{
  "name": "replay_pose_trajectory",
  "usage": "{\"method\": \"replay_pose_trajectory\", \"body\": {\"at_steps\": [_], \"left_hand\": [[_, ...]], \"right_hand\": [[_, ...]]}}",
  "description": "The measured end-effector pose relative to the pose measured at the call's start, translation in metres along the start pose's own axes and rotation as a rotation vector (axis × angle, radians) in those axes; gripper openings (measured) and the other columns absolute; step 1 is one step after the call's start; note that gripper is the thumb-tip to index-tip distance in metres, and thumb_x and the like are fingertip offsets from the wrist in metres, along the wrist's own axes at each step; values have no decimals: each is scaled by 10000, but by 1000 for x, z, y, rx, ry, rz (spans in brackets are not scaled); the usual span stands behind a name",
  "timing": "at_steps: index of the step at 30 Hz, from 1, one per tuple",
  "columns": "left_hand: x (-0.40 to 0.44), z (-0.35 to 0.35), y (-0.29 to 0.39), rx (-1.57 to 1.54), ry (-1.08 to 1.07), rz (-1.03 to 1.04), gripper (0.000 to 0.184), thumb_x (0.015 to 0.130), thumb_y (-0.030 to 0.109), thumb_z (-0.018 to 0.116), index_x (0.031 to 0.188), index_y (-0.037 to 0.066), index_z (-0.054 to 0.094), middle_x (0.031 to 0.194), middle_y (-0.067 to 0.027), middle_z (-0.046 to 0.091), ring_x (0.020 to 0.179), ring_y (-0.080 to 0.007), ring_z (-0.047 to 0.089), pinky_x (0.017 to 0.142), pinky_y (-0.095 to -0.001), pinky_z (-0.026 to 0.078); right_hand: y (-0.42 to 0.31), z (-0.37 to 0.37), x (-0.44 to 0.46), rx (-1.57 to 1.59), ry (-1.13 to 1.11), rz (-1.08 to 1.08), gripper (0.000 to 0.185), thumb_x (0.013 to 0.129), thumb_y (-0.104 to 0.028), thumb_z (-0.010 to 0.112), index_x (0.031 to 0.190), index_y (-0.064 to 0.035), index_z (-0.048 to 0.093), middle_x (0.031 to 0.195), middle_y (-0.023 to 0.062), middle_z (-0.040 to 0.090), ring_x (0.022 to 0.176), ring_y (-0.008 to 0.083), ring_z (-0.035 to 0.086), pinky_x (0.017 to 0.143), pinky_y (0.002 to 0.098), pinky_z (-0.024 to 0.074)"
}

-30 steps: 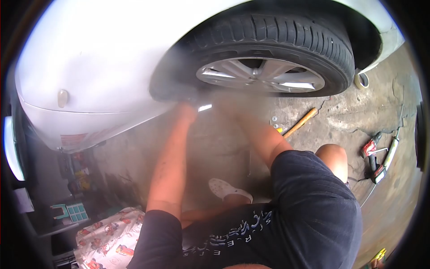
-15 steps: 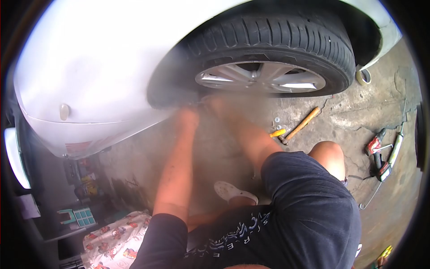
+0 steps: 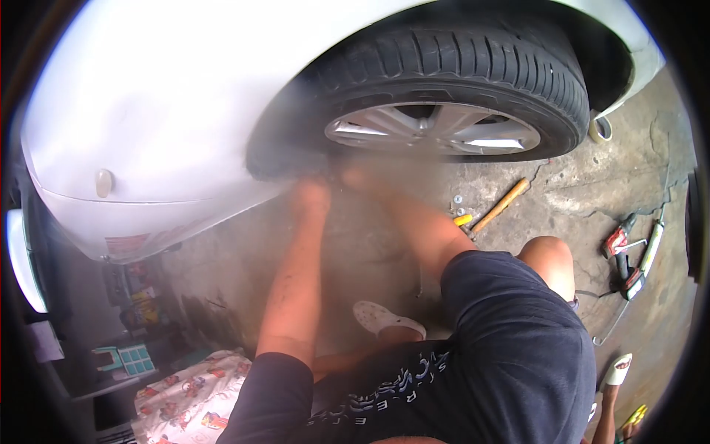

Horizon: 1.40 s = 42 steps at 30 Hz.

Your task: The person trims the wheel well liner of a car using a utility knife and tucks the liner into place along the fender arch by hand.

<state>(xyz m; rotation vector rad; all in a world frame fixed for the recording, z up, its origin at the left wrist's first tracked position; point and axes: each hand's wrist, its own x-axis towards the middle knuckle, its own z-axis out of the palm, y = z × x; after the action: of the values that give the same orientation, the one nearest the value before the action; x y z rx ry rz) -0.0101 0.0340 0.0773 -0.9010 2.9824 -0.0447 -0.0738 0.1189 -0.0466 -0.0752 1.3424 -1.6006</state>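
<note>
1. From my remote station, I followed the work at the lower edge of a glossy white painted car body panel (image 3: pixel 170 96), where it met the front of the wheel opening.
2. The left hand (image 3: pixel 310 196) was up against that edge; the right hand (image 3: pixel 353 177) was just beside it, under the tyre's near end. Haze blurred both, so I could not tell whether the fingers were spread, pressed together or pinching anything.
3. I judged the step to be close two-handed work at that corner; the next move called for a clearer sight of the fingertips and care beside the tyre.
4. Above the right hand stood a black rubber tyre (image 3: pixel 444 63) on a silver spoked metal wheel (image 3: pixel 425 133).
5. On the grey concrete floor (image 3: pixel 562 181), right of the hands, lay a hammer with a wooden handle (image 3: pixel 501 205), a yellow-handled tool (image 3: pixel 463 220) and, farther off, a red-and-black power tool (image 3: pixel 614 240).
6. At the lower right, I saw another person's foot in a white sandal (image 3: pixel 620 364).
</note>
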Motion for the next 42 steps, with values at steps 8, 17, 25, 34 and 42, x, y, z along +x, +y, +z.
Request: {"method": "replay_pose_trajectory", "body": {"at_steps": [8, 17, 25, 34, 42], "left_hand": [[0, -3, -4, -29, -46, 49, 471, 909, 346, 470, 951, -68, 692, 984, -330, 666, 984, -469, 649, 890, -506, 503], [-1, -9, -1, -20, -80, 77, 503, 916, 371, 442, 938, -68, 687, 995, -333, 663, 981, -471, 647, 896, -508, 498], [-3, -11, 3, -36, -68, 61, 490, 910, 371, 475, 944, -66, 693, 980, -335, 662, 982, -473, 649, 891, -514, 502], [3, -9, -5, -100, -126, 149, 526, 928, 391, 465, 971, -86, 683, 1011, -353, 649, 1028, -481, 631, 922, -520, 485], [24, 22, -27, 130, -208, 457, 467, 913, 290, 443, 928, -121, 664, 1084, -380, 624, 1047, -493, 616, 938, -517, 477]], "right_hand": [[-13, -6, -7, -128, -204, -78, 240, 939, -193, 495, 964, -64, 696, 797, 80, 665, 672, 179, 590, 577, 350, 484], [-51, -8, -43, 207, -322, 13, 150, 933, -43, 488, 1001, -46, 622, 787, 73, 637, 638, 165, 601, 528, 272, 479], [-48, -13, -35, 183, -283, 1, 157, 932, -117, 539, 1047, -63, 631, 881, 105, 675, 772, 230, 678, 669, 367, 533], [-58, 16, -48, -618, 296, -456, 296, 863, -262, 590, 1076, -97, 714, 1095, 208, 688, 1062, 406, 635, 909, 471, 498], [-4, 30, 82, -502, 204, -427, 363, 805, -216, 595, 1094, -36, 721, 1154, 253, 671, 1123, 382, 630, 948, 448, 488]]}}
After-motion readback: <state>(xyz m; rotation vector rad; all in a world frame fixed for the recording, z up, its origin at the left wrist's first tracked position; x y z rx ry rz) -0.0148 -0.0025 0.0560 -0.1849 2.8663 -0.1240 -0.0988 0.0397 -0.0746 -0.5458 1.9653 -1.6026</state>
